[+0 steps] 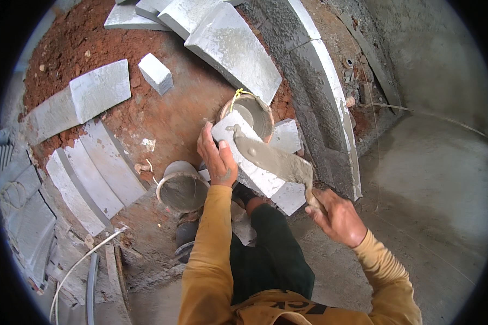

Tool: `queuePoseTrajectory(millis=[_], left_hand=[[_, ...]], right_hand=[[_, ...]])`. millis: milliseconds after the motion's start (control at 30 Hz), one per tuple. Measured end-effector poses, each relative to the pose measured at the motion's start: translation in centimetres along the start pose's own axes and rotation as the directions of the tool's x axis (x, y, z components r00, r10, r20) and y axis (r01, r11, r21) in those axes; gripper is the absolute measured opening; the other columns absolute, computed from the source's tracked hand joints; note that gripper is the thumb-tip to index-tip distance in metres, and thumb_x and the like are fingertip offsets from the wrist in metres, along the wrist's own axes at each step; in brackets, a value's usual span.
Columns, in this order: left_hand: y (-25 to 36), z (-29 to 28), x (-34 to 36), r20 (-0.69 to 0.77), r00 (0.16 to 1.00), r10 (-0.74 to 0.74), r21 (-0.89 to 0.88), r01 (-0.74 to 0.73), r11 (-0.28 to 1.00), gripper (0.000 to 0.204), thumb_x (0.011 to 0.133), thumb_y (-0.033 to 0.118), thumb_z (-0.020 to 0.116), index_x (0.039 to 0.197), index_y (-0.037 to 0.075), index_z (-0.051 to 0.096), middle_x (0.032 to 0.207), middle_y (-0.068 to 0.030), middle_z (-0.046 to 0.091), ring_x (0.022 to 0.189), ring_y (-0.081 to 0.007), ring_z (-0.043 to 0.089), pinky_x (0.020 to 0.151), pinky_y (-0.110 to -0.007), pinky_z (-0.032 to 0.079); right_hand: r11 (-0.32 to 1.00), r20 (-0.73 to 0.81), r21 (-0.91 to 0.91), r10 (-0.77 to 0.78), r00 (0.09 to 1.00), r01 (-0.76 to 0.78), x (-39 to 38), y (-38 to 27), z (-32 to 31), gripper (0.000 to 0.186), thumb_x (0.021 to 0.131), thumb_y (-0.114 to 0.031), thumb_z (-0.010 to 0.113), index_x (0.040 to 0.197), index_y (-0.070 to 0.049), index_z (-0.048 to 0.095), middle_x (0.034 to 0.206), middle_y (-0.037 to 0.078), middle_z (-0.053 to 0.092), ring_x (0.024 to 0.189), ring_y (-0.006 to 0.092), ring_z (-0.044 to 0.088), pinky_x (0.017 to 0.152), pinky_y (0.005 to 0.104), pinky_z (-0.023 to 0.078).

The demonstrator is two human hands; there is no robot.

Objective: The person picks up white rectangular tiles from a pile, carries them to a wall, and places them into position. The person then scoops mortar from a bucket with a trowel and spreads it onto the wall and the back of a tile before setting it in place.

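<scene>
My left hand grips the left edge of a white lightweight block, which is held tilted above the ground. The fingers reach behind the block, where I cannot see them. In my right hand is the handle of a trowel, its blade smeared with wet grey mortar and lying across the block's top face. Mortar sits at the blade's far tip, on the block. Just beyond the block stands a bucket with a yellow tie on its rim, holding grey mortar. A second bucket of grey material is left of my wrist.
A curved block wall runs along the right. Large grey-white slabs lie at the far side. Curved block pieces and a small block rest on red soil to the left. A pale hose bends at lower left.
</scene>
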State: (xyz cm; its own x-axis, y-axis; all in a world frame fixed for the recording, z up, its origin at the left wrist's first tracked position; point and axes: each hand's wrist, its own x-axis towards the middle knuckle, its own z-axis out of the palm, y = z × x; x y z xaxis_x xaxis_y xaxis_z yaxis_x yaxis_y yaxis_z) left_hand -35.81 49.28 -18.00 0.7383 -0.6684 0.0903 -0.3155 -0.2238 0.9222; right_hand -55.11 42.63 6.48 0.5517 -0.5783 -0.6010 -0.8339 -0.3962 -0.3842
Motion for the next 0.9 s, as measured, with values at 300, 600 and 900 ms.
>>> queuePoseTrajectory(millis=[300,600,900], left_hand=[[-0.1,0.2,0.5,-0.031,0.998,0.057,-0.019,-0.058,0.998,0.049,0.095,0.025,0.039,0.135,-0.003,0.036,0.133,-0.0236,0.043,0.121,-0.0394,0.04,0.104,-0.05,0.027],[-0.3,0.2,0.3,-0.031,0.999,0.033,-0.044,-0.035,0.998,0.05,0.095,0.026,0.039,0.136,-0.003,0.036,0.133,-0.0235,0.044,0.12,-0.0401,0.041,0.103,-0.049,0.029],[-0.7,0.2,0.5,-0.037,0.997,0.069,-0.064,-0.071,0.995,0.05,0.096,0.027,0.037,0.136,-0.004,0.035,0.133,-0.0232,0.046,0.119,-0.0398,0.043,0.104,-0.048,0.03]], right_hand=[[0.988,-0.092,-0.133,0.068,0.993,-0.08,-5.6,0.3,2.0,0.041,0.086,-0.021,0.065,0.116,0.003,0.053,0.087,0.017,0.056,0.066,0.0357,0.062,0.056,0.0416,0.051],[0.992,-0.009,0.118,-0.053,0.999,0.053,-1.4,4.0,-1.3,0.033,0.091,-0.027,0.054,0.105,0.002,0.061,0.081,0.018,0.059,0.06,0.0277,0.062,0.056,0.0382,0.051],[0.973,0.343,0.216,-0.15,0.927,0.078,15.2,5.9,-5.5,0.059,0.091,-0.056,0.044,0.087,-0.001,0.063,0.063,0.007,0.056,0.049,0.0165,0.052,0.045,0.0328,0.043]])
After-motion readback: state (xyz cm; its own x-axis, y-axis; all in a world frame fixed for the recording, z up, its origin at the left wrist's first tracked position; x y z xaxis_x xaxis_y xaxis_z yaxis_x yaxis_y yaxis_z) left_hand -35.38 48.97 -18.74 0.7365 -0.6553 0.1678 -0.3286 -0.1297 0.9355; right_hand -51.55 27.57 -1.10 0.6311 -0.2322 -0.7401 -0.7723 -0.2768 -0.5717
